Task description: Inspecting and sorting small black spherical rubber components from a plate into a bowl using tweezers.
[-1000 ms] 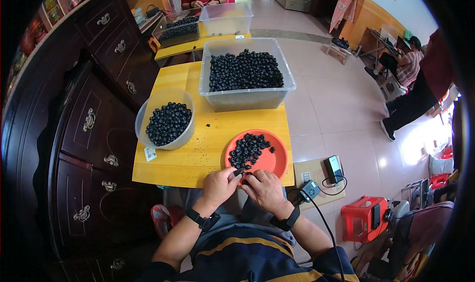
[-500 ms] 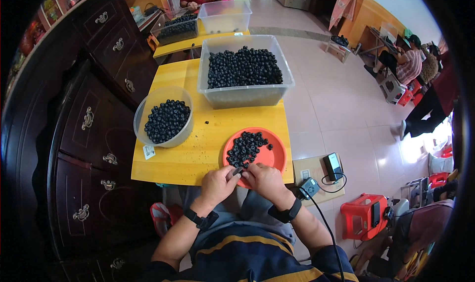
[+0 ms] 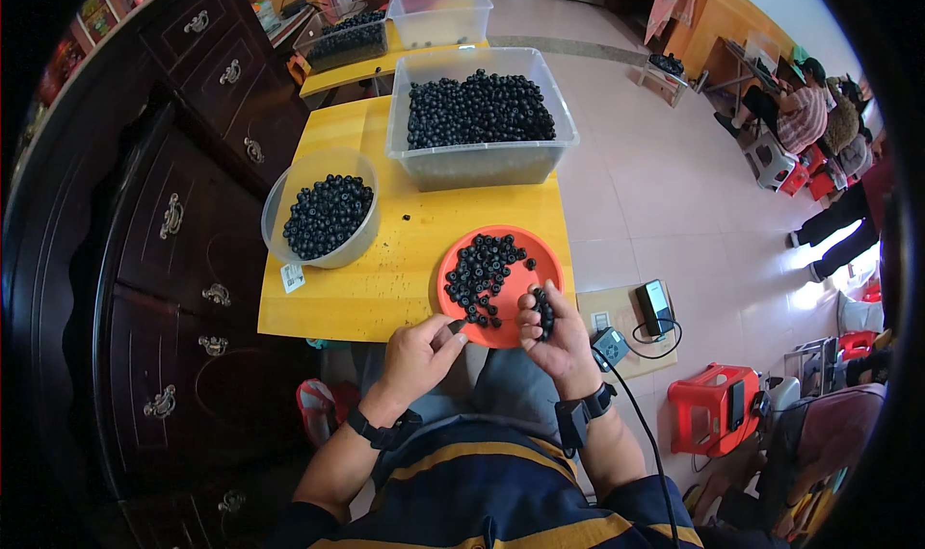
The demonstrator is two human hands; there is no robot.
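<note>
Above the near rim of a red-orange plate (image 3: 520, 277) are both my hands. My left hand (image 3: 416, 356) pinches a small dark flat piece (image 3: 456, 326) between thumb and fingers; its kind is unclear. Palm turned up, my right hand (image 3: 562, 349) has its fingers curled round several small black round pieces (image 3: 544, 315). More black round pieces (image 3: 482, 268), some with a hollow centre, lie across the left side of the plate. To the left stands a round translucent tub (image 3: 273, 223) part filled with them. Behind the plate, a large clear rectangular bin (image 3: 472, 167) holds a big heap.
The plate and tubs stand on a yellow wooden table (image 3: 405, 279). Dark drawers (image 3: 193, 347) line the left. Right of the table are a small device (image 3: 609, 345) with a black cable and a red stool (image 3: 711, 409). Other people sit and stand farther off.
My hands, together over the plate's near edge before, are now apart. The right has moved right and turned palm up, showing black pieces in it. The table appears slightly higher in view.
</note>
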